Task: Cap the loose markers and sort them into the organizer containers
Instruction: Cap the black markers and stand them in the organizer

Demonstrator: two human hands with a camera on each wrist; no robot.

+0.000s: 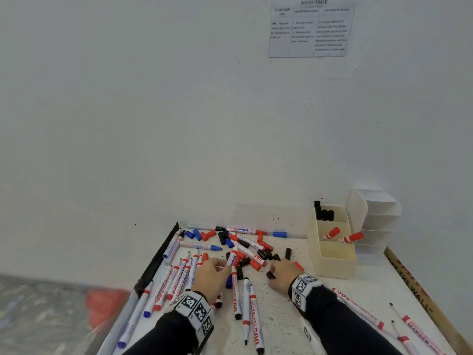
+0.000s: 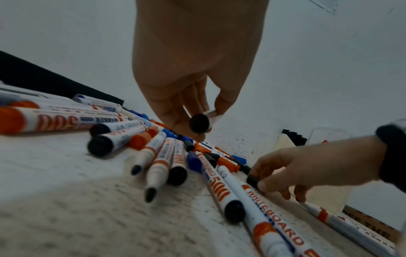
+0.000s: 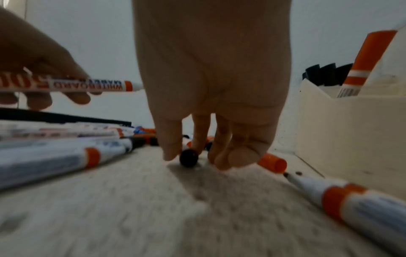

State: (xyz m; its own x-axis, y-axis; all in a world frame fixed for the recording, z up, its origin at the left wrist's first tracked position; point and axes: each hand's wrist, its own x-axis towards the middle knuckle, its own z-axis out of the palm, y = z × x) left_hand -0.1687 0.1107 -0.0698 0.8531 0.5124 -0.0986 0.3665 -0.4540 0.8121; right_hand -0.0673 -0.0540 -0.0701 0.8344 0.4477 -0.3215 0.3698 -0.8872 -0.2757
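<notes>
My left hand (image 1: 224,268) pinches a white whiteboard marker (image 1: 233,258) with red lettering and lifts it off the pile; its black butt end (image 2: 199,123) faces the left wrist camera. The same marker (image 3: 87,85) points toward my right hand in the right wrist view, its tip hidden. My right hand (image 1: 272,274) is down on the table, thumb and fingers pinching a loose black cap (image 1: 270,275), also seen as a black cap (image 3: 189,158) between the fingertips (image 3: 170,154). The cream organizer (image 1: 332,262) stands to the right, with black markers (image 1: 324,213) in its back compartment and red-capped ones (image 1: 332,233) in the middle.
Several uncapped markers (image 1: 245,303) and loose red, blue and black caps (image 1: 256,249) litter the speckled white table (image 1: 281,329). A red cap (image 3: 272,163) lies by my right hand. A white tiered holder (image 1: 378,221) stands behind the organizer. The wall is close behind.
</notes>
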